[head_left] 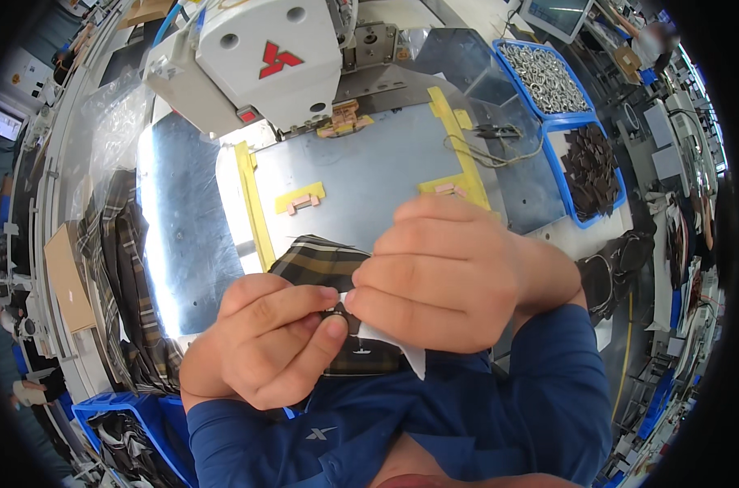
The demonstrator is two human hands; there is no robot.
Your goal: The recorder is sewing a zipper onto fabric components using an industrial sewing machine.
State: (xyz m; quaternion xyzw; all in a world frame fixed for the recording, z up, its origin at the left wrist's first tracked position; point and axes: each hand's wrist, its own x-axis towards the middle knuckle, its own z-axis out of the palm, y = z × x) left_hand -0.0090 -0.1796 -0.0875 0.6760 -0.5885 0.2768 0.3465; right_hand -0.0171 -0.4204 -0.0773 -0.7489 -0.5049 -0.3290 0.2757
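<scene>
My left hand [276, 342] pinches a small dark fabric piece [352, 324] between thumb and fingers, close to my chest. Right beside it, my right hand [451, 272] is closed with its fingertips at the same piece. A white, paper-like or cloth strip [414, 358] sticks out from under my right hand. Its other end is hidden by the fingers. Behind and below both hands lies dark plaid fabric [317, 259], partly covered by them.
Ahead stands a white industrial sewing machine [276, 61] over a metal plate [361, 175] edged with yellow tape [255, 203]. At right are a blue tray [500, 49] of metal rings and another [622, 191] of dark pieces. Plaid cloth [121, 268] hangs at left above a blue bin [93, 407].
</scene>
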